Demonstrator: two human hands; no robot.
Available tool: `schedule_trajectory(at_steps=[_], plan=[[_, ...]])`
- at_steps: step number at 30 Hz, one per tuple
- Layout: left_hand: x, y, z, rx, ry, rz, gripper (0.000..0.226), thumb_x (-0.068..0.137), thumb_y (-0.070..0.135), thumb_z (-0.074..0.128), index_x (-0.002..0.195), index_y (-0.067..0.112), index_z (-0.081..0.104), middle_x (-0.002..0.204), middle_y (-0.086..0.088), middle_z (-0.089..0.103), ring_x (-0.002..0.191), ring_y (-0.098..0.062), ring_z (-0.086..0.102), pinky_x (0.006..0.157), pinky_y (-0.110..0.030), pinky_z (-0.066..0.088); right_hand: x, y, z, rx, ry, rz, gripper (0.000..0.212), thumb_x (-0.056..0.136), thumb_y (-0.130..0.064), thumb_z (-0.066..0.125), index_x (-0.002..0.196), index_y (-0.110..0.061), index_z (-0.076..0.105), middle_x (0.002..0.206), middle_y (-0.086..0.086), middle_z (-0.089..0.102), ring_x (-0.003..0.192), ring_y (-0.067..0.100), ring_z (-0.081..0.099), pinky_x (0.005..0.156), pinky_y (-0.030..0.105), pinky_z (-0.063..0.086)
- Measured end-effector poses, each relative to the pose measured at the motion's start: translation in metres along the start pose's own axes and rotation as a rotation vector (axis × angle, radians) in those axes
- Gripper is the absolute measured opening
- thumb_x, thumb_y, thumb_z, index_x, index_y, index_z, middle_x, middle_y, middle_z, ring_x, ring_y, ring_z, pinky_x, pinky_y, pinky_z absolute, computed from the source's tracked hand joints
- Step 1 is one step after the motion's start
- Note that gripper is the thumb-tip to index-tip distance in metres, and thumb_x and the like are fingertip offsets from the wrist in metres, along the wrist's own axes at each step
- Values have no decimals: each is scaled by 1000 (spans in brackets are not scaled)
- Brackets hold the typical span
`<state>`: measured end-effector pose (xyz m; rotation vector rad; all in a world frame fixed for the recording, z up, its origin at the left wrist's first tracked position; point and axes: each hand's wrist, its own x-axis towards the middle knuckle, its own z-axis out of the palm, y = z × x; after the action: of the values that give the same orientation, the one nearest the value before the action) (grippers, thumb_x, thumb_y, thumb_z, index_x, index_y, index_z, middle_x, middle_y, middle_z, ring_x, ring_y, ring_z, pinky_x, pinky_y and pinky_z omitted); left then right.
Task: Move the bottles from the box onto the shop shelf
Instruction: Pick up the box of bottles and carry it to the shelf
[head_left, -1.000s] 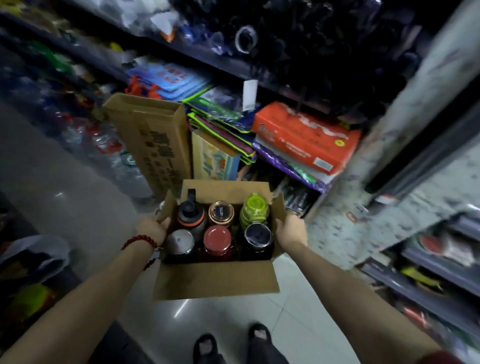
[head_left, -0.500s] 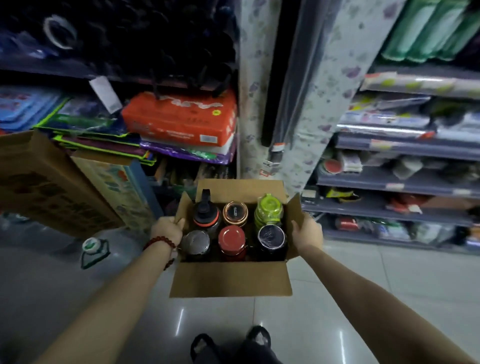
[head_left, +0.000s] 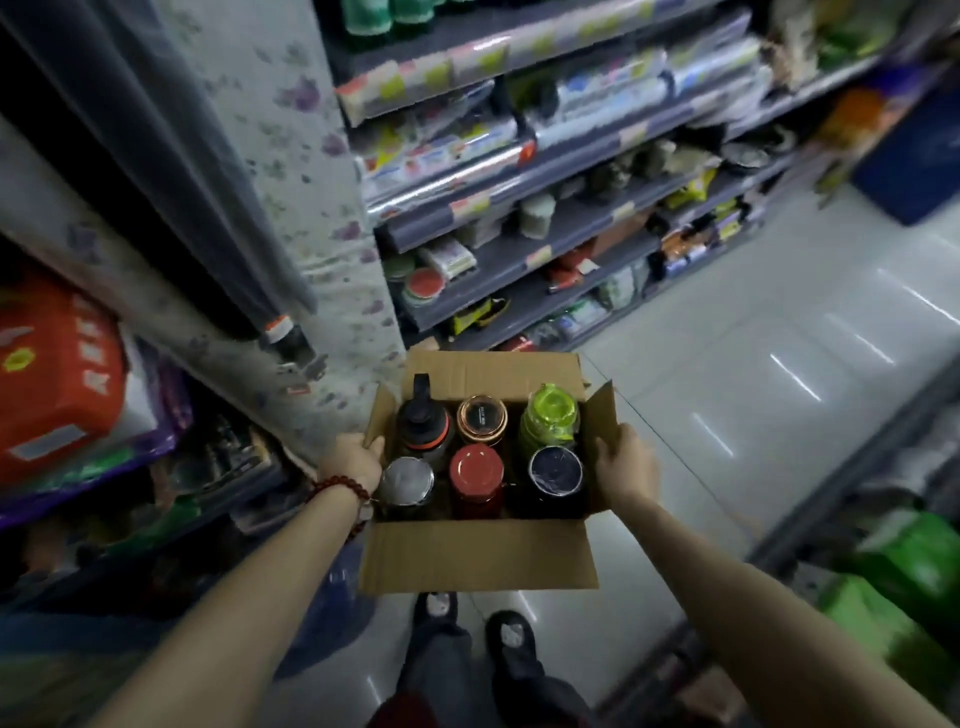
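We hold the box (head_left: 480, 556) with our left hand (head_left: 356, 460) and right hand (head_left: 626, 470), fingers clamped on its sides, so the six bottles (head_left: 477, 475) stay upright.

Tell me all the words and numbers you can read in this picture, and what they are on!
No text can be read here.
Orange plastic-wrapped package on the left shelf: large white characters, too blurred.
Copper-rimmed black bottle lid in the brown cardboard box: tiny white print, too small.
Price tags on the grey shop shelf edge: blurred.
White label on the dark roll: blurred.
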<state>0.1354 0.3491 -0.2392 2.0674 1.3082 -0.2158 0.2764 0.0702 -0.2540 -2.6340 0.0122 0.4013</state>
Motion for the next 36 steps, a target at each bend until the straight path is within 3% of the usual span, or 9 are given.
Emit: schedule_trajectory(at_steps=[4, 9, 13, 24, 29, 36], plan=[[20, 56, 27, 46, -92, 120, 35, 94, 30, 52, 91, -2, 67, 99, -23, 69, 91, -36, 63, 76, -37, 49, 2, 33, -16, 87, 113, 190, 18, 94, -22, 51, 101, -5, 54, 94, 16, 62, 82, 30, 56, 67, 35, 42], [28, 132, 62, 185, -178, 278, 41, 96, 32, 48, 121, 2, 60, 127, -19, 60, 116, -37, 55, 94, -43, 45, 6, 72, -39, 155, 272, 389, 19, 94, -22, 53, 103, -5, 56, 96, 19, 64, 75, 24, 48, 67, 33, 40], [31, 191, 98, 248, -240, 408, 35, 96, 32, 49, 108, 3, 65, 115, -20, 65, 107, -38, 59, 81, -37, 44, 21, 103, -68, 191, 368, 507, 22, 93, -25, 55, 97, -4, 59, 97, 21, 66, 86, 35, 60, 66, 30, 36], [17, 373, 206, 299, -301, 492, 42, 96, 30, 49, 121, -3, 59, 128, -24, 59, 118, -39, 54, 95, -41, 43, 124, 192, -162, 283, 425, 583, 21, 93, -20, 55, 100, -1, 59, 101, 23, 67, 94, 40, 62, 75, 39, 48], [21, 447, 239, 280, -316, 508, 43, 96, 29, 49, 126, 0, 57, 129, -23, 59, 119, -38, 53, 101, -42, 42, 186, 217, -206, 264, 437, 579, 18, 93, -22, 54, 96, -4, 58, 99, 20, 67, 91, 37, 62, 67, 31, 40], [51, 537, 283, 296, -290, 503, 38, 96, 30, 49, 108, -2, 65, 113, -24, 65, 106, -39, 60, 87, -42, 46, 296, 240, -249, 241, 403, 554, 22, 94, -25, 53, 101, -6, 59, 101, 18, 68, 93, 38, 62, 77, 40, 52]])
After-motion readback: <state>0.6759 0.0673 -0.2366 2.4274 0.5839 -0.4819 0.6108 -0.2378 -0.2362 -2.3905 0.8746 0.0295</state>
